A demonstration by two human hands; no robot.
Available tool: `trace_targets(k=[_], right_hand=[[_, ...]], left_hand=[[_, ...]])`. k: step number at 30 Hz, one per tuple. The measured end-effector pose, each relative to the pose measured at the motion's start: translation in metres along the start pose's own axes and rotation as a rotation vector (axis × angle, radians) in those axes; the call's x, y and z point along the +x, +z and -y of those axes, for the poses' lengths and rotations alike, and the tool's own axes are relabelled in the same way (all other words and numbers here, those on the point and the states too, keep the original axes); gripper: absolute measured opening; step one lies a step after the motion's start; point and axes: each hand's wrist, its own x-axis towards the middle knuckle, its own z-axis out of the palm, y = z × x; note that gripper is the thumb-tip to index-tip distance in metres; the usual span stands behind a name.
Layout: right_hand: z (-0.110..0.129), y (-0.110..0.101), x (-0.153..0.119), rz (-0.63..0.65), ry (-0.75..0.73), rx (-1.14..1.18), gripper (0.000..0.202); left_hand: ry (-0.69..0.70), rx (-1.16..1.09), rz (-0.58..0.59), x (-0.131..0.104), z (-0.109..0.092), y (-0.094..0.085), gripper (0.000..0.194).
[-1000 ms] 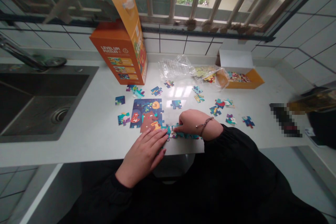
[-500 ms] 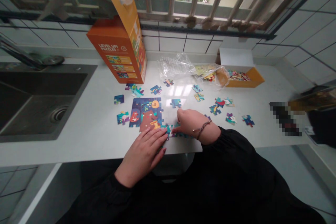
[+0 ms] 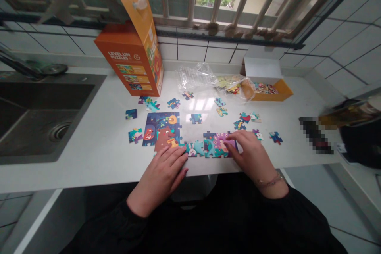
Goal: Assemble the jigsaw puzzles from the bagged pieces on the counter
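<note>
My left hand (image 3: 162,176) lies flat on the lower edge of the joined puzzle section with the bear (image 3: 163,133), fingers stretched out. A strip with a white rabbit (image 3: 192,149) runs rightward from that section along the counter's front. At the strip's right end is a part with a pink and purple figure (image 3: 219,141). My right hand (image 3: 248,151) touches this part, thumb and fingers apart, holding nothing that I can make out. Behind the strip lies a loose blue piece (image 3: 196,118). Another loose piece (image 3: 135,135) is left of the bear section.
An orange puzzle box (image 3: 127,63) stands behind on the left, near the sink (image 3: 38,119). Clear plastic wrap (image 3: 196,77) and an open yellow box (image 3: 284,90) with pieces lie at the back. Several loose pieces, one of them blue (image 3: 276,137), are scattered right.
My right hand has moved right from the middle of the strip and opened, uncovering the pink and purple part. My left hand has stayed on the puzzle. The view has shifted slightly.
</note>
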Motion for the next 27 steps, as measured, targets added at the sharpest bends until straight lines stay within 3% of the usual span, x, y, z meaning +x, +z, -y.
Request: trace_targets(k=[4,8,15,19,22,27], right_hand=[[0.006,0.022,-0.022,0.085,-0.159,-0.014,0.035],[0.010,0.040,-0.024,0.115,-0.244,-0.098,0.048],[-0.012,0.037,-0.023,0.105,-0.252,-0.144,0.044],[-0.028,0.033,-0.026,0.106,-0.275,-0.121,0.044],[-0.047,0.025,-0.028,0.037,-0.221,-0.111,0.041],[-0.101,0.000,-0.036,-0.118,0.068,-0.315,0.040]], left_hand=[[0.042,0.029,0.033,0.014,-0.005,0.008,0.047],[0.053,0.027,0.085,0.024,-0.003,0.014,0.050],[0.054,-0.042,0.100,0.019,0.019,0.009,0.047],[0.041,-0.036,0.066,0.018,0.021,0.008,0.045],[0.051,-0.019,0.019,0.015,0.016,0.003,0.043],[0.009,0.003,-0.109,-0.005,0.016,-0.012,0.042]])
